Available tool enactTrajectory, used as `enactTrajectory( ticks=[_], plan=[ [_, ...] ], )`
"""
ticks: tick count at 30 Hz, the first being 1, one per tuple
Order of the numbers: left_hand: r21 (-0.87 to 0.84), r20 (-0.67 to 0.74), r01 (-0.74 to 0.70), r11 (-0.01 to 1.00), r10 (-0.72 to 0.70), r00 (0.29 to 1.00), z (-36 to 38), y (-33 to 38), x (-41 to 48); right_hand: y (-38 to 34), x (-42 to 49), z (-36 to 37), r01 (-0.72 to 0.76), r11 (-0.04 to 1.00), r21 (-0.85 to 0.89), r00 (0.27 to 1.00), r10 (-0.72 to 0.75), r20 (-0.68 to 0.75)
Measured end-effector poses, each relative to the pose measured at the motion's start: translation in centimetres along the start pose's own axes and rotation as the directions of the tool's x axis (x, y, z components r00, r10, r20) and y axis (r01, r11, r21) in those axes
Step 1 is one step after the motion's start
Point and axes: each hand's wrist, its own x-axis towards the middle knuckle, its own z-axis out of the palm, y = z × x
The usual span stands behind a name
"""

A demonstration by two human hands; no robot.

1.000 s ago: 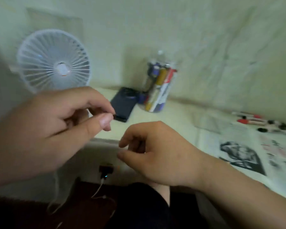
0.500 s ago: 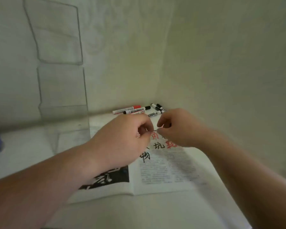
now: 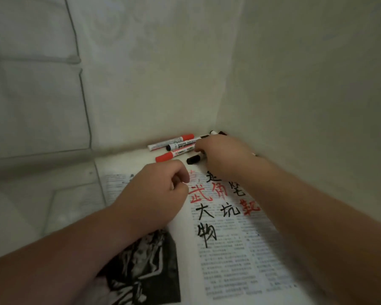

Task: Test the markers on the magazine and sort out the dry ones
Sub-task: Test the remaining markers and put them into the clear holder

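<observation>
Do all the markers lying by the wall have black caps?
No, the rear marker and the front marker of the group both carry red caps.

Light is dim and flat with a grey-green cast, and its source is out of view. Soft shadows lie under the 2 forearms on the magazine (image 3: 229,249), and the forearms darken toward the bottom corners. The markers (image 3: 176,144) read fairly sharp. The magazine's fine print smears toward the lower right. Wide-angle distortion curves the wall seams (image 3: 84,95) at the left edge.
</observation>
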Motion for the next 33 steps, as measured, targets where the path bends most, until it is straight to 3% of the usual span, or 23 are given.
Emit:
enactTrajectory(
  ticks=[5, 9, 11, 13, 16, 20, 25, 28, 33],
  plan=[
    [-0.016, -0.053, -0.05, 0.999, 0.049, 0.997, 0.1, -0.9, 0.1, 0.3, 0.4, 0.8, 0.084, 0.996, -0.04, 0.978, -0.09, -0.186],
    [0.056, -0.121, -0.129, 0.99, 0.135, 0.983, -0.3, -1.1, 0.0, 0.4, -3.6, -0.3, 0.308, 0.951, 0.03, 0.903, -0.282, -0.325],
    [0.134, -0.113, -0.197, 0.971, 0.213, 0.971, -0.6, -0.8, -0.2, 0.0, -6.5, -0.9, 0.316, 0.932, 0.179, 0.926, -0.262, -0.27],
    [0.188, -0.015, -0.277, 0.942, 0.285, 0.959, -0.5, -0.4, -0.2, 0.0, -8.7, -0.8, 0.261, 0.911, 0.32, 0.962, -0.218, -0.164],
    [0.19, 0.116, -0.343, 0.92, 0.326, 0.938, -0.2, 0.0, -0.5, 0.3, -10.6, -0.1, 0.22, 0.874, 0.433, 0.975, -0.186, -0.12],
    [0.146, 0.198, -0.349, 0.926, 0.319, 0.927, 0.2, 0.4, -0.7, 0.8, -10.9, 0.4, 0.215, 0.854, 0.473, 0.977, -0.187, -0.106],
    [0.035, 0.124, -0.349, 0.937, 0.342, 0.931, -0.2, -0.2, -0.6, 1.0, -10.7, 0.5, 0.227, 0.801, 0.554, 0.974, -0.194, -0.118],
    [-0.014, 0.082, -0.334, 0.942, 0.334, 0.939, -0.5, -0.2, -0.7, 1.1, -10.6, 0.5, 0.247, 0.816, 0.522, 0.969, -0.2, -0.146],
    [-0.029, 0.126, -0.313, 0.949, 0.314, 0.941, -0.3, -0.1, -0.6, -0.1, -10.5, 1.1, 0.301, 0.845, 0.442, 0.948, -0.214, -0.237]
  ],
)
